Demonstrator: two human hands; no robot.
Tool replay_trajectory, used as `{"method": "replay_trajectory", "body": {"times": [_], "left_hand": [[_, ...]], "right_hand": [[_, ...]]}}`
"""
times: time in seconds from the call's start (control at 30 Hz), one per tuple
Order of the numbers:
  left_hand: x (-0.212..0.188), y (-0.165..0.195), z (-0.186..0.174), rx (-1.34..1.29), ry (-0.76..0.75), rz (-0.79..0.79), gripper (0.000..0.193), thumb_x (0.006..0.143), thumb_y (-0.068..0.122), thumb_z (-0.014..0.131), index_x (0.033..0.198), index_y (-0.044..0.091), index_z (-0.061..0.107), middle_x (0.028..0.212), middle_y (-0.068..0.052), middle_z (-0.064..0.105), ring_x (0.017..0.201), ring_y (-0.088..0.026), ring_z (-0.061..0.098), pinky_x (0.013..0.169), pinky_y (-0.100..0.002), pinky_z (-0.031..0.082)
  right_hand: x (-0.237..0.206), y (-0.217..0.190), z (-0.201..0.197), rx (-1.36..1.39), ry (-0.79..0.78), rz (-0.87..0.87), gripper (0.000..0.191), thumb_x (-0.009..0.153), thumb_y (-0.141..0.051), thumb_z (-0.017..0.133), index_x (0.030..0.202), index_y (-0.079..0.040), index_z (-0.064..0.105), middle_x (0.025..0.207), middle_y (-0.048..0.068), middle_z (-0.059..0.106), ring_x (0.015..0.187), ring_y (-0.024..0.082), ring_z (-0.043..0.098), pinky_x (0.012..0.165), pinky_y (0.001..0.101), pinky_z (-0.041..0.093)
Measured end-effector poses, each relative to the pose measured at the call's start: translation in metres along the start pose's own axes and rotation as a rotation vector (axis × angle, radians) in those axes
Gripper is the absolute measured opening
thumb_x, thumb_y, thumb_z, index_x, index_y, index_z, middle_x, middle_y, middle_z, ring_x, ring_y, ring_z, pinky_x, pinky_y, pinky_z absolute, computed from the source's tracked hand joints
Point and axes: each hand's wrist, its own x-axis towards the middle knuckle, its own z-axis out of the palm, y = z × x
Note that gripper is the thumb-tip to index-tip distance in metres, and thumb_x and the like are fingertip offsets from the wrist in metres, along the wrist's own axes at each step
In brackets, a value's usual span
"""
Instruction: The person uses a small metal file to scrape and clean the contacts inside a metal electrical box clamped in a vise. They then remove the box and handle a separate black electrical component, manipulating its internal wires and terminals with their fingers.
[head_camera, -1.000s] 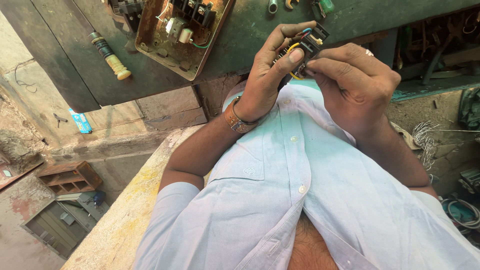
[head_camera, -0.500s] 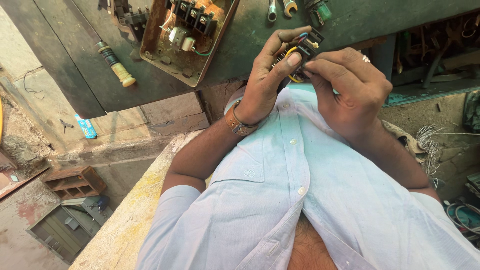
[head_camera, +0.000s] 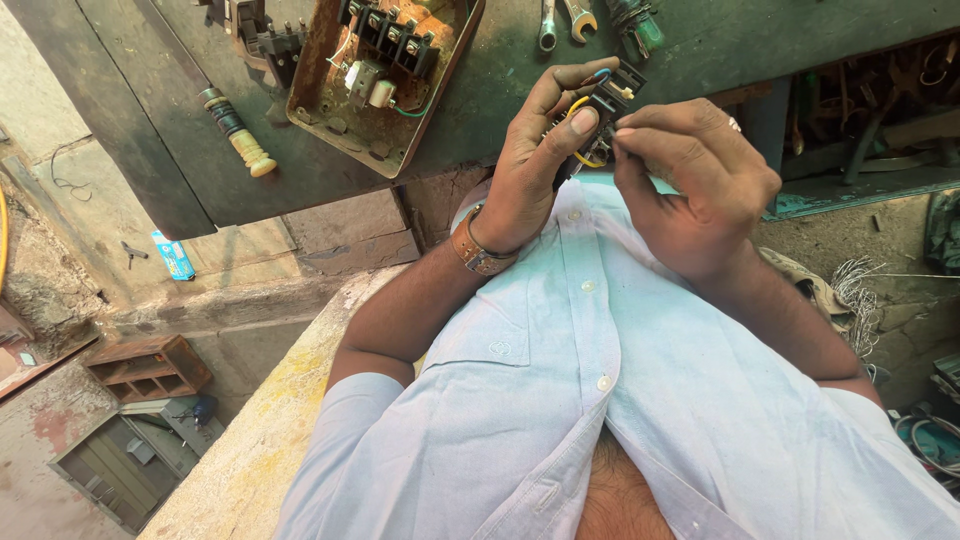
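Note:
My left hand (head_camera: 535, 150) grips a small black electrical part (head_camera: 610, 95) with yellow and blue wires, held up in front of my chest. My right hand (head_camera: 690, 170) pinches the same part and its wires from the right side with thumb and forefinger. Both hands hover over the near edge of a dark green workbench (head_camera: 500, 80). A brown watch strap sits on my left wrist. My light blue shirt fills the lower middle of the view.
On the bench lie an open rusty switch box (head_camera: 385, 75) with black terminals, a screwdriver with a pale handle (head_camera: 240, 135), spanners (head_camera: 560, 20) and a green-handled tool (head_camera: 640, 25). A wooden crate (head_camera: 150, 365) stands on the floor at left, wire coils (head_camera: 860, 290) at right.
The view has shifted slightly, so bench and hands sit a little lower and to the right. Both hands keep hold of the black part, the fingers working at its wires.

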Motion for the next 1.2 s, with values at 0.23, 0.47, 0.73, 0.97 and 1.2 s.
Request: {"method": "replay_trajectory", "body": {"times": [0.23, 0.47, 0.73, 0.97, 1.2], "left_hand": [[0.000, 0.000, 0.000, 0.090, 0.043, 0.048, 0.052, 0.110, 0.035, 0.063, 0.148, 0.003, 0.050, 0.127, -0.010, 0.061, 0.118, -0.011, 0.059, 0.107, -0.030, 0.051], [-0.002, -0.002, 0.000, 0.140, 0.063, 0.095, 0.050, 0.108, 0.032, 0.064, 0.147, 0.003, 0.053, 0.124, -0.008, 0.063, 0.118, -0.011, 0.059, 0.106, -0.028, 0.051], [-0.006, 0.019, 0.010, 0.193, 0.138, 0.145, 0.047, 0.104, 0.027, 0.066, 0.142, 0.001, 0.056, 0.125, -0.005, 0.065, 0.116, -0.009, 0.058, 0.103, -0.025, 0.049], [-0.010, 0.037, 0.023, 0.149, 0.135, 0.152, 0.041, 0.105, 0.022, 0.064, 0.139, 0.001, 0.057, 0.121, -0.005, 0.065, 0.112, -0.009, 0.059, 0.100, -0.025, 0.050], [-0.011, 0.045, 0.028, 0.148, 0.137, 0.157, 0.041, 0.105, 0.025, 0.063, 0.137, 0.001, 0.058, 0.119, -0.005, 0.065, 0.113, -0.010, 0.059, 0.102, -0.026, 0.049]], "right_hand": [[-0.007, 0.004, 0.006, -0.020, -0.006, 0.039, 0.013, 0.102, 0.006, 0.085, 0.109, 0.000, 0.076, 0.107, 0.010, 0.073, 0.089, 0.017, 0.074, 0.069, 0.0250, 0.058], [-0.008, -0.001, 0.004, -0.065, 0.001, 0.027, 0.016, 0.100, 0.007, 0.085, 0.111, 0.000, 0.077, 0.107, 0.012, 0.073, 0.092, 0.020, 0.074, 0.070, 0.0263, 0.058], [0.020, -0.026, 0.002, -0.072, 0.009, 0.013, 0.020, 0.086, 0.011, 0.082, 0.101, 0.000, 0.075, 0.098, 0.012, 0.072, 0.088, 0.027, 0.072, 0.075, 0.0356, 0.058], [0.033, -0.045, -0.008, 0.009, 0.044, -0.024, 0.022, 0.081, 0.012, 0.078, 0.099, 0.001, 0.075, 0.097, 0.012, 0.072, 0.087, 0.025, 0.072, 0.076, 0.0345, 0.058], [0.035, -0.053, -0.011, -0.011, 0.058, 0.005, 0.020, 0.082, 0.010, 0.079, 0.099, 0.000, 0.075, 0.098, 0.011, 0.073, 0.089, 0.023, 0.073, 0.075, 0.0329, 0.059]]}}
